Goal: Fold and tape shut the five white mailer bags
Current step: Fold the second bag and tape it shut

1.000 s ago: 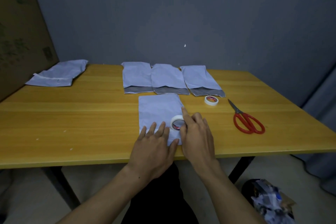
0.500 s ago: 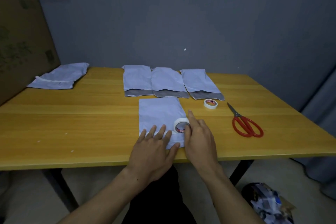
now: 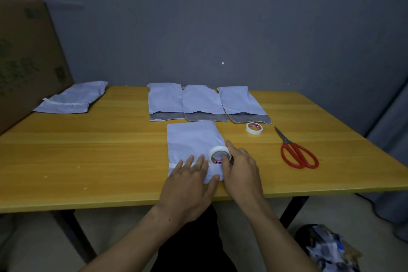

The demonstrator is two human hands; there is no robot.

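over the last second the tape roll [image 3: 219, 155] in my right hand [image 3: 241, 172] has crept slightly rightward across the mailer bag [image 3: 192, 139] lying by the front edge of the table [image 3: 88, 150]. it now sits at that bag's right edge, my fingers and thumb curled round it. a white strip of tape shows at the bag's left edge and runs under my left hand [image 3: 187, 185], which stays flat, fingers straight, pressing the near end down. i judge the strip nearly spans the fold, so cutting comes next. the scissors [image 3: 295, 152] lie well to the right, near the spare roll [image 3: 254, 128]. the row of three bags [image 3: 202, 102] along the far edge shows open grey flaps. the bag at the far left corner [image 3: 72, 98] looks finished.
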